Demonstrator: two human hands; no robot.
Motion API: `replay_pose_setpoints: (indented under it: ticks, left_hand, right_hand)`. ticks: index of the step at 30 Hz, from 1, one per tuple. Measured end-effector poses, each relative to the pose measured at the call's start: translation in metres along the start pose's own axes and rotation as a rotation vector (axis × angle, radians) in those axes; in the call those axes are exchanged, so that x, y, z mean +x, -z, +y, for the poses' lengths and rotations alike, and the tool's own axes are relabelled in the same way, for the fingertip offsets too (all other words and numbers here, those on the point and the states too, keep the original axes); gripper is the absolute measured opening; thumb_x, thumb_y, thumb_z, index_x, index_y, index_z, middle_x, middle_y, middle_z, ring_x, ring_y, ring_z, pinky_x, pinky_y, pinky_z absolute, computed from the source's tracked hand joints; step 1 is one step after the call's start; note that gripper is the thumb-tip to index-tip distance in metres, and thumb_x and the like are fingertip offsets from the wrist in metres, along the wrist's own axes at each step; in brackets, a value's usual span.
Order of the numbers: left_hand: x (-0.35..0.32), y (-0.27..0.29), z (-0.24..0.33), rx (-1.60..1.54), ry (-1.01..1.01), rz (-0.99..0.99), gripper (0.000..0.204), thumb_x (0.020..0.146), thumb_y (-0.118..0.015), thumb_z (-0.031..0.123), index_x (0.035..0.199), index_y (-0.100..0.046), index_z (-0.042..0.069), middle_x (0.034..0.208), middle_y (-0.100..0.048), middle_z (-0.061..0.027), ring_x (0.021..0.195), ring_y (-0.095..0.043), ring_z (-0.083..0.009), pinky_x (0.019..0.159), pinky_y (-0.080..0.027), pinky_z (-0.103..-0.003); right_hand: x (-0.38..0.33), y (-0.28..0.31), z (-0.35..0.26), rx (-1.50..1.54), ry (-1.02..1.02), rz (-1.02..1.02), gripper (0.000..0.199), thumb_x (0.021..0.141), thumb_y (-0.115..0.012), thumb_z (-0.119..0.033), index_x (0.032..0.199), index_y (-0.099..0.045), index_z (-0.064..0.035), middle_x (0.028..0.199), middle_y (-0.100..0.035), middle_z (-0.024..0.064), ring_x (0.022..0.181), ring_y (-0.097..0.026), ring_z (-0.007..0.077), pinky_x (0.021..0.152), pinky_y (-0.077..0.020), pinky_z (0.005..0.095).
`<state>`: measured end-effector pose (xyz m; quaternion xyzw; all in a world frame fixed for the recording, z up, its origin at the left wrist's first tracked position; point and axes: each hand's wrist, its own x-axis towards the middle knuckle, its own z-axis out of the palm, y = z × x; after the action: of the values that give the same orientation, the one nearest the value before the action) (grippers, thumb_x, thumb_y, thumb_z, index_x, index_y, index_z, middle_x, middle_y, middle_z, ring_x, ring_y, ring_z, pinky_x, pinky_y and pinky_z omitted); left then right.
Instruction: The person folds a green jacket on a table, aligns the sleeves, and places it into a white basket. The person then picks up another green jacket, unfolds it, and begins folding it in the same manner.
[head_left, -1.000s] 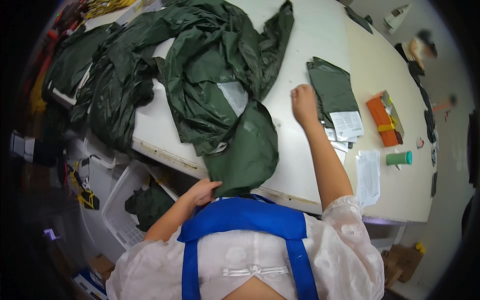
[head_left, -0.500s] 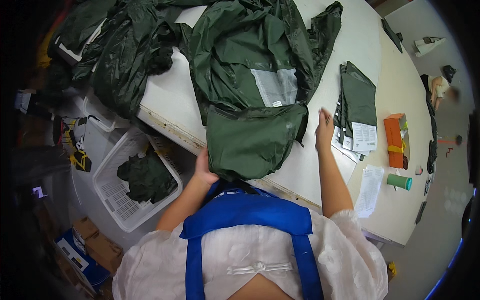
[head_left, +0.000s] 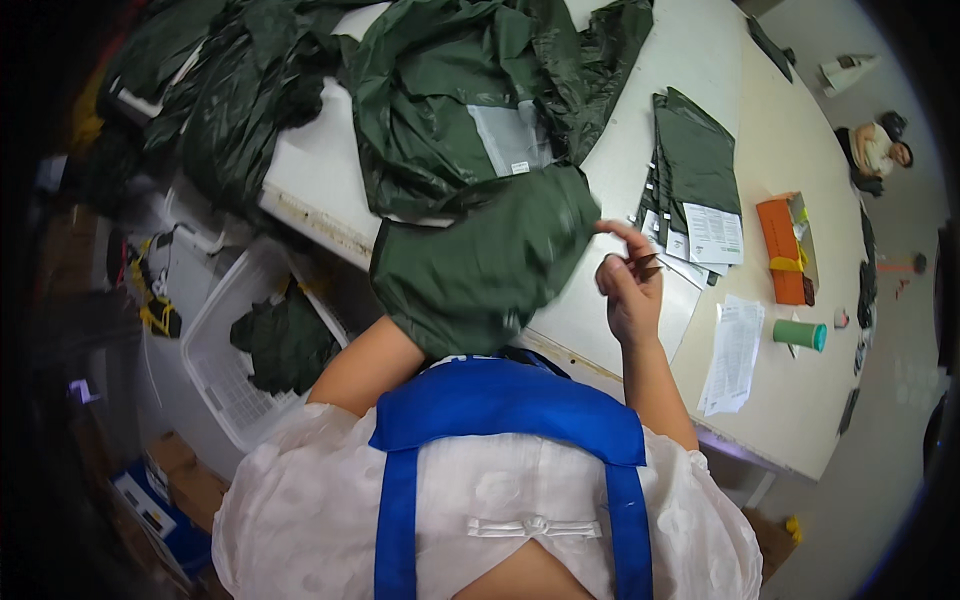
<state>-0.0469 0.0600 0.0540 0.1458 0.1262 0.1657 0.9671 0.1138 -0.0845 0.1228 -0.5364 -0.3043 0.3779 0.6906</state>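
A dark green rain jacket (head_left: 430,130) lies spread on the white table, with a pale mesh panel (head_left: 508,135) and a small white label on it. Its rounded hood-like part (head_left: 480,260) hangs toward me over the table's front edge. My left hand is hidden under this part; only the left forearm (head_left: 372,365) shows, so its fingers cannot be seen. At the part's right edge is my right hand (head_left: 630,285), its index finger stretched out and touching the fabric. A small brownish pointed thing (head_left: 648,264) sits in the curled fingers of that hand; its kind is unclear.
Folded green garments (head_left: 695,160) with printed sheets lie on the right, near an orange box (head_left: 783,250), a green roll (head_left: 798,335) and papers (head_left: 733,355). More green garments (head_left: 230,120) heap at left, above a white basket (head_left: 215,375). Another person (head_left: 876,152) is far right.
The hood-like part has lifted and swung slightly left, and my left hand has gone under it. My right hand has come in to its edge. The jacket has shifted a little up and left.
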Motion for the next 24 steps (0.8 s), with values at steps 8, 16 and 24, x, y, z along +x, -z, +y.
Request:
replay_pose_setpoints:
  ticks: [8, 16, 24]
  left_hand:
    - [0.0, -0.052, -0.044, 0.013, -0.36, 0.076, 0.048, 0.091, -0.048, 0.038, 0.126, -0.049, 0.005, 0.127, -0.051, -0.0121, 0.113, -0.051, -0.0277, 0.098, -0.039, -0.041]
    - [0.002, -0.075, -0.055, 0.015, -0.507, 0.07, 0.048, 0.09, -0.049, 0.039, 0.124, -0.051, 0.005, 0.124, -0.052, -0.0122, 0.11, -0.052, -0.0271, 0.096, -0.04, -0.04]
    - [0.011, -0.075, -0.06, 0.009, -0.537, 0.097, 0.048, 0.089, -0.051, 0.04, 0.121, -0.053, 0.004, 0.12, -0.054, -0.0123, 0.108, -0.053, -0.0265, 0.094, -0.041, -0.039]
  right_hand:
    - [0.019, 0.001, -0.055, -0.593, 0.375, -0.283, 0.027, 0.087, -0.055, -0.006, 0.114, -0.061, -0.0058, 0.102, -0.064, 0.0086, 0.074, -0.053, 0.0096, 0.064, -0.0423, 0.0224]
    - [0.003, 0.018, -0.059, -0.551, 0.389, -0.219, 0.022, 0.089, -0.052, -0.005, 0.111, -0.053, -0.0044, 0.1, -0.066, 0.0085, 0.081, -0.058, 0.0119, 0.071, -0.0467, 0.0261]
    - [-0.058, 0.035, -0.03, -0.423, 0.509, -0.443, 0.026, 0.077, -0.058, 0.004, 0.1, -0.046, -0.0026, 0.091, -0.05, 0.0106, 0.073, -0.046, 0.0145, 0.064, -0.041, 0.0264]
